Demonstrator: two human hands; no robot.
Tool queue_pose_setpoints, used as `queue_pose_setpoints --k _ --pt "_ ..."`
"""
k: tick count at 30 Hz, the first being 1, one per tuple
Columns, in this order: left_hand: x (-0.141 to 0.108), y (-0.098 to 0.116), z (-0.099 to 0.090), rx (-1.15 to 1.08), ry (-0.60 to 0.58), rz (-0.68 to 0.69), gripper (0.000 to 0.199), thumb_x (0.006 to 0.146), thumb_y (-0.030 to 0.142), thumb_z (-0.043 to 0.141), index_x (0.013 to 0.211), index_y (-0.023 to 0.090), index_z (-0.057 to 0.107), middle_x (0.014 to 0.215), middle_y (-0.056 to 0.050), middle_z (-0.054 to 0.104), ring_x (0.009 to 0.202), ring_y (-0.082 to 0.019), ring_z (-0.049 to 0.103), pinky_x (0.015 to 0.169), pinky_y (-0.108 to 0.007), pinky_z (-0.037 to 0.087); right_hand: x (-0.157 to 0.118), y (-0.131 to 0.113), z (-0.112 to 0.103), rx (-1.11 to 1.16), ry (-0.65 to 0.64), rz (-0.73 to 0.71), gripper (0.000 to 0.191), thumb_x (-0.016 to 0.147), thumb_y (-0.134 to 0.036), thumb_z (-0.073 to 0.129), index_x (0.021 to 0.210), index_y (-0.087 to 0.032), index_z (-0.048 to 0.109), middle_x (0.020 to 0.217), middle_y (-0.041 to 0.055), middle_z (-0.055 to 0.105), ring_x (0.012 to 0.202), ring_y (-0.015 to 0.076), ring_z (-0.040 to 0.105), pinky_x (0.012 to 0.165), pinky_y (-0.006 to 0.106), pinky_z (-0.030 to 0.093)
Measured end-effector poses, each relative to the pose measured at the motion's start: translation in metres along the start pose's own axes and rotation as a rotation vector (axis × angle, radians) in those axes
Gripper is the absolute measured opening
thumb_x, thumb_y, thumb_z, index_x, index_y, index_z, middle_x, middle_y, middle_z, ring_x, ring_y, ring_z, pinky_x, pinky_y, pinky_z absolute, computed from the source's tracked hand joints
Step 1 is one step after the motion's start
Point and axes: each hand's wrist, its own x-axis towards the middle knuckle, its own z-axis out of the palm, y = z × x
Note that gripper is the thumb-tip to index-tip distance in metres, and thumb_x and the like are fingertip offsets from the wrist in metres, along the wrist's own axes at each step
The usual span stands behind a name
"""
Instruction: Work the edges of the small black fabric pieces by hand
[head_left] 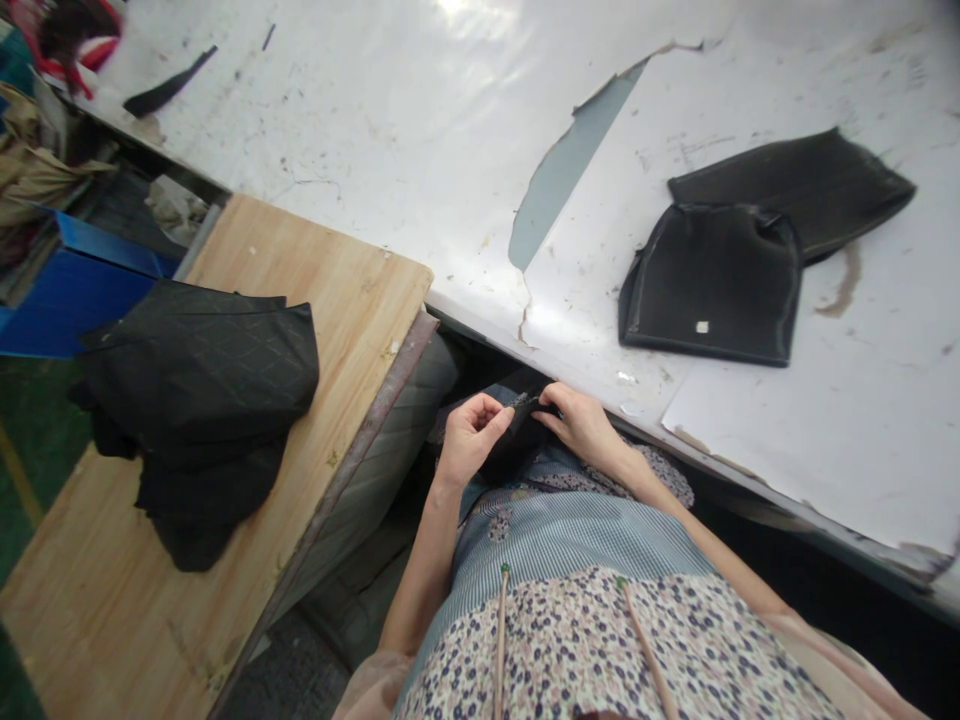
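Observation:
My left hand [474, 432] pinches the edge of a piece of black fabric [517, 436] over my lap, thumb against fingers. Close by on the right, my right hand [574, 418] grips the same dark piece between thumb and forefinger. Most of the piece hangs below the table edge, partly hidden by my hands and in shadow. On the white table to the right lie two black sewn pieces: a squarish one with a small white tag [712, 285], and a longer one [795, 190] partly behind it.
A wooden board [322, 270] on the left carries a heap of black fabric pieces [202, 370]. The white table covering [360, 130] is torn. A dark scrap [169, 88] lies at its far left. A blue bin [90, 285] stands beyond the board.

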Motion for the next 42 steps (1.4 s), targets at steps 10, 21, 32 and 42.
queue_pose_setpoints --k 10,21,32,42 --pt "0.0004 -0.0006 0.0009 0.004 -0.001 0.001 0.031 0.082 0.042 0.071 0.070 0.016 0.058 0.056 0.005 0.048 0.050 -0.007 0.037 0.047 -0.020 0.028 -0.0003 0.0010 0.0008 -0.023 -0.009 0.004 0.017 0.090 -0.018 0.064 0.086 -0.022 0.048 0.086 0.0022 0.058 0.078 0.0214 0.060 0.068 0.030 0.044" --pt "0.0024 -0.0065 -0.0020 0.021 -0.033 0.016 0.031 0.085 0.042 0.069 0.073 0.016 0.058 0.058 0.004 0.049 0.052 -0.007 0.039 0.049 -0.020 0.030 0.0006 -0.0001 0.0004 -0.053 -0.021 0.016 0.018 0.090 -0.018 0.065 0.086 -0.023 0.048 0.086 0.0022 0.059 0.078 0.0215 0.060 0.068 0.030 0.044" --pt "0.0029 -0.0064 -0.0016 0.004 -0.028 -0.002 0.031 0.083 0.042 0.071 0.072 0.016 0.059 0.057 0.004 0.050 0.050 -0.007 0.040 0.048 -0.020 0.030 0.0009 -0.0007 -0.0001 -0.073 -0.040 0.028 0.015 0.090 -0.020 0.063 0.087 -0.022 0.049 0.087 0.0033 0.060 0.079 0.0220 0.060 0.068 0.030 0.044" --pt "0.0034 -0.0090 -0.0019 0.004 -0.025 -0.003 0.031 0.084 0.043 0.070 0.072 0.016 0.059 0.058 0.004 0.050 0.051 -0.007 0.040 0.048 -0.020 0.031 0.0012 -0.0028 -0.0002 -0.091 -0.052 0.040 0.015 0.090 -0.019 0.064 0.087 -0.022 0.050 0.088 0.0038 0.061 0.079 0.0221 0.060 0.068 0.030 0.044"
